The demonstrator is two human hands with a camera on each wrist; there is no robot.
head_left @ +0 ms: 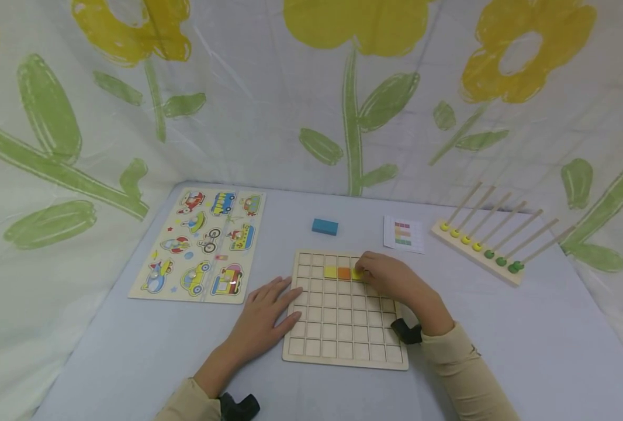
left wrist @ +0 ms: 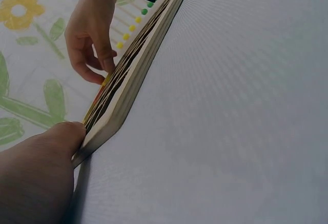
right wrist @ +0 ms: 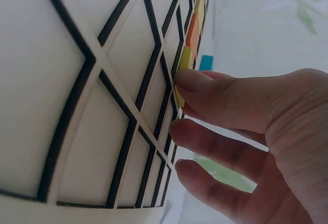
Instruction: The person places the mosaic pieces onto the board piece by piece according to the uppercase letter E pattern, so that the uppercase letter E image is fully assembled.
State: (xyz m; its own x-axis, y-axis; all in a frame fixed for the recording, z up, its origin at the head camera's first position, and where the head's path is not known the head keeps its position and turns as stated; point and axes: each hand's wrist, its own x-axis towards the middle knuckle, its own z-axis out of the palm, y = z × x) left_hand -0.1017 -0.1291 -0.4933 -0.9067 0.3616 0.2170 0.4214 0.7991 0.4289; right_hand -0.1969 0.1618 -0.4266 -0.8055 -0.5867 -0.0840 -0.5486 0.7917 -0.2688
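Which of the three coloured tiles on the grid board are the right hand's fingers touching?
The rightmost yellow tile; the orange tile and leftmost yellow tile sit untouched to its left.

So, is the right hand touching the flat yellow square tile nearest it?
Touching. The right wrist view shows the right hand with its thumb against the flat yellow square tile, covering part of it, no gap visible.

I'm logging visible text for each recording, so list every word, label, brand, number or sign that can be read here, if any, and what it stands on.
None: no word, brand, number or sign is readable in any view.
White card: any print is too small to read.
Picture board: any lettering among its pictures is too small to read.
Gridded board: no lettering shows.
Blue block: no lettering shows.
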